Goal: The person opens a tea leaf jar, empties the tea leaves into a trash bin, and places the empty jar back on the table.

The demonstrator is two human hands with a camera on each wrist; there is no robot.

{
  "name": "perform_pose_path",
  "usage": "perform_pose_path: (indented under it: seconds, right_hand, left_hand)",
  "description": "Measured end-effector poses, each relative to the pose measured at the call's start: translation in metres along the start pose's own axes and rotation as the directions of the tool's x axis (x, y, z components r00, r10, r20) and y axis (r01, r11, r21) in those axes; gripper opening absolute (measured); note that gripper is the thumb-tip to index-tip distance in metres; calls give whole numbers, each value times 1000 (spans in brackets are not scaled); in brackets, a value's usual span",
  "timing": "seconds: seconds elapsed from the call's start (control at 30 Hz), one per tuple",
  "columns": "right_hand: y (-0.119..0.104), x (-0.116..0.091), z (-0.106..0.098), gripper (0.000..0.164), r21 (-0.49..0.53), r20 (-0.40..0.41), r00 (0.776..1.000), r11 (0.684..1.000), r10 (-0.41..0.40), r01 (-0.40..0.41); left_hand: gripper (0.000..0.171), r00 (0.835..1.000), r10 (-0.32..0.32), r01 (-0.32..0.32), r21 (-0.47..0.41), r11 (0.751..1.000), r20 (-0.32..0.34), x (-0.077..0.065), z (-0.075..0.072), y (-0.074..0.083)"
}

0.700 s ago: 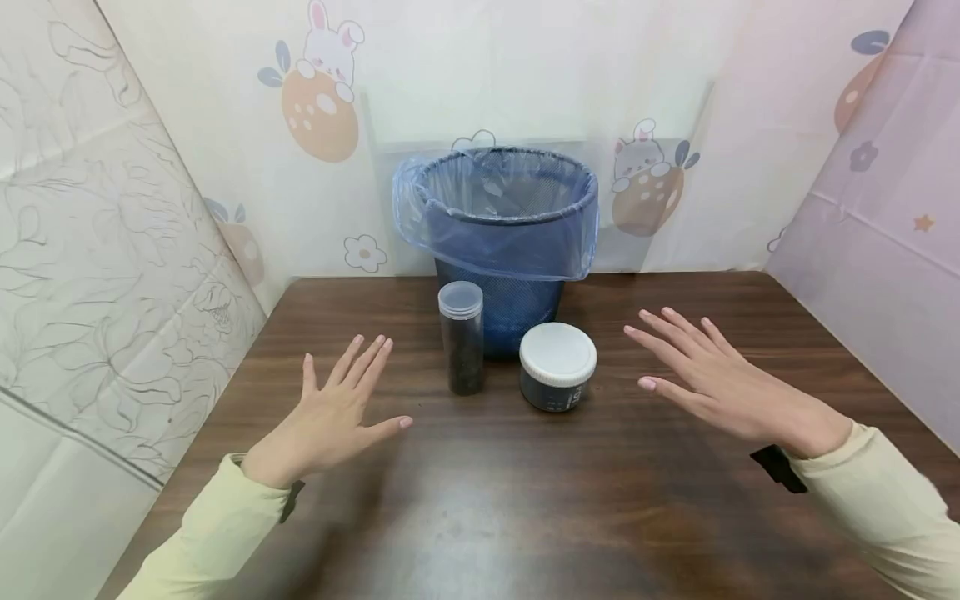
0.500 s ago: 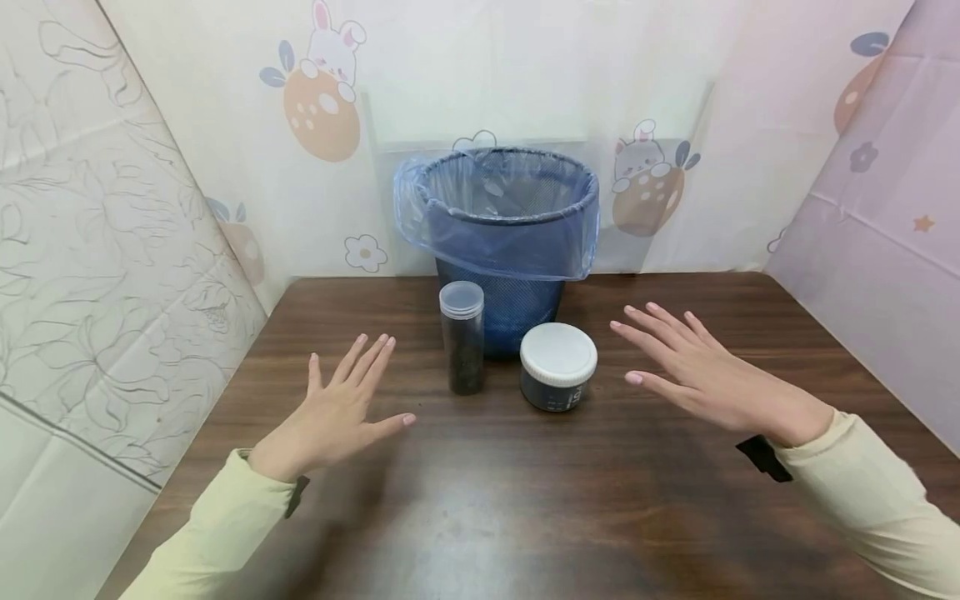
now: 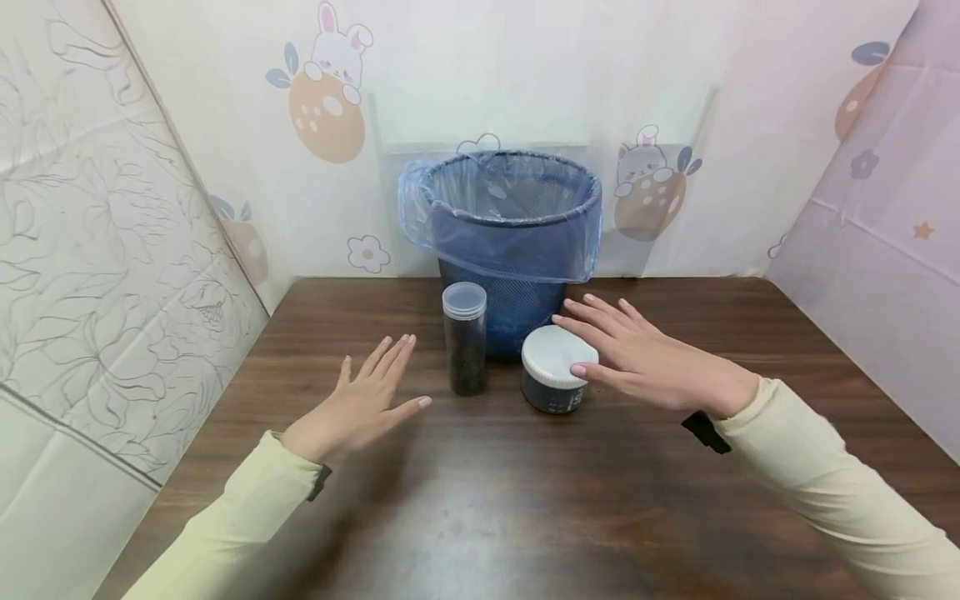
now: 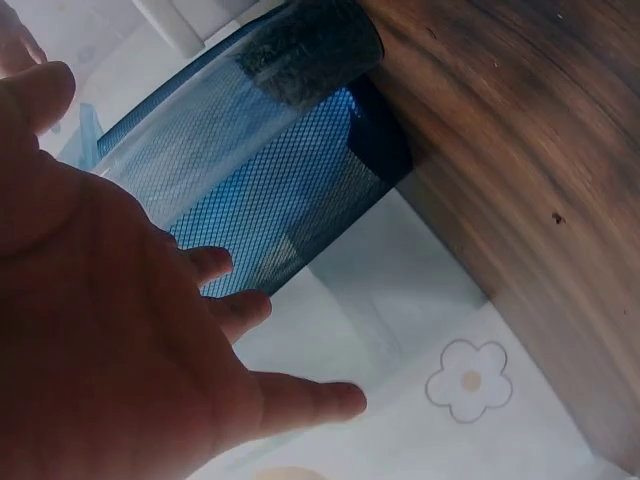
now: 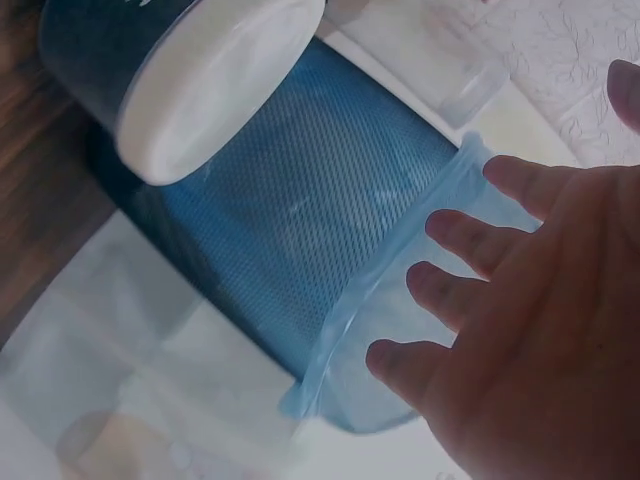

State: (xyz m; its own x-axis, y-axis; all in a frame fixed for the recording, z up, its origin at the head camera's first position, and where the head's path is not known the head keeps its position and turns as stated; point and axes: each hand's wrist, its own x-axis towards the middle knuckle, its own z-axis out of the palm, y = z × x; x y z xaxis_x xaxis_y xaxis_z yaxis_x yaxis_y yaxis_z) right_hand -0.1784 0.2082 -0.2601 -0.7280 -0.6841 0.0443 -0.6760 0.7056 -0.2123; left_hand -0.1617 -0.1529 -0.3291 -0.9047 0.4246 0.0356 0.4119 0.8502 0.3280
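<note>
My left hand [image 3: 360,408] hovers over the table to the left of a tall clear cylindrical container [image 3: 466,342], its fingers spread and holding nothing. That container has a translucent lid and dark contents. Close above a short dark jar [image 3: 551,392] with a white lid is my right hand [image 3: 637,354], fingers straight and nothing in it. In the head view its thumb and fingertips overlap the lid's right side. The right wrist view shows the jar's white lid [image 5: 215,90] apart from the fingers. In the left wrist view the tall container [image 4: 310,55] lies beyond the fingers.
Behind both containers stands a blue mesh waste bin [image 3: 510,312], lined with a translucent blue bag [image 3: 517,246] folded over its rim. The brown wooden table [image 3: 450,500] meets a printed curtain [image 3: 525,67] at the back, with more hangings on both sides.
My right hand has moved left, from beside the white-lidded jar to over its right side. The left hand has shifted slightly right toward the tall container. Both containers stay in place.
</note>
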Motion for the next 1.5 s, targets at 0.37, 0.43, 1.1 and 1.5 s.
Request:
perform_pose_path:
  seconds: [0.37,0.43,1.1,1.5]
  right_hand:
    - [-8,23,0,64,-23,64,997,999,-40,41]
    - [-9,27,-1,64,-30,69,997,998,-45,47]
    - [-17,71,-10,66,-26,118,989,995,-89,93]
    - [-34,103,-15,66,-33,166,984,997,-60,67]
  left_hand:
    - [91,997,18,-13,-72,997,80,14,7,8]
    - [92,997,14,-7,-80,997,78,17,8,10]
    - [113,997,-27,43,-214,976,77,58,22,-7]
    - [119,993,-42,83,-400,913,110,81,37,-10]
